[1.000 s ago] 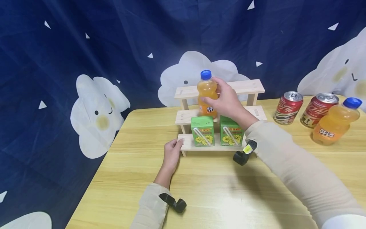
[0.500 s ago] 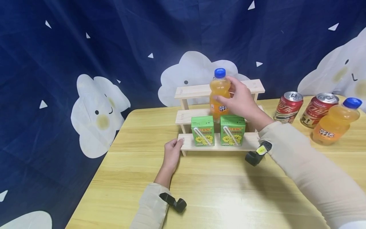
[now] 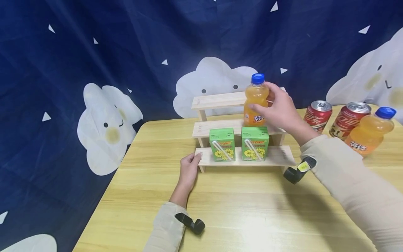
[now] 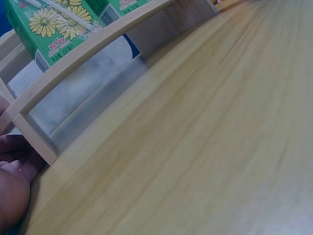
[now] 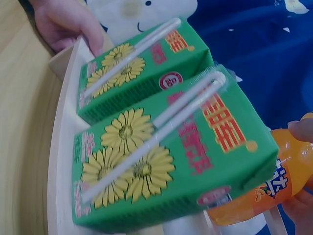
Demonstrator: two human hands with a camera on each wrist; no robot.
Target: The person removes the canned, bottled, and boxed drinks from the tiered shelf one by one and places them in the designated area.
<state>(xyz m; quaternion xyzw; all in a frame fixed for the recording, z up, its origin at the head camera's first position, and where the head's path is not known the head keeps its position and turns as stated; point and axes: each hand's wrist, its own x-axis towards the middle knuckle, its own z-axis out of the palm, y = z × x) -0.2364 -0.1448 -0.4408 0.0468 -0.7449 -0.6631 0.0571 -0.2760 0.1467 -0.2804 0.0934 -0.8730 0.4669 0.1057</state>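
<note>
My right hand (image 3: 280,108) grips an upright orange soda bottle (image 3: 256,94) with a blue cap, thumb in front and fingers around its far side. The bottle's base overlaps the middle tier of a three-step wooden shelf (image 3: 278,154), right behind the right-hand drink carton. Two green drink cartons (image 3: 222,145) with straws and yellow flowers stand apart on the lowest tier. In the right wrist view the nearer carton (image 5: 137,147) partly hides the bottle (image 5: 291,156). My left hand (image 3: 189,168) pinches the left end of the lowest tier, thumb on top, fingers under it (image 4: 17,161).
To the right of the shelf stand two red soda cans (image 3: 319,113) and a second orange soda bottle (image 3: 369,131), close together. A dark blue curtain (image 3: 151,31) with white clouds hangs behind the wooden table (image 3: 226,203).
The right hand has carried the bottle rightward along the middle tier, from behind the left carton to behind the right one. The left hand has stayed on the shelf end.
</note>
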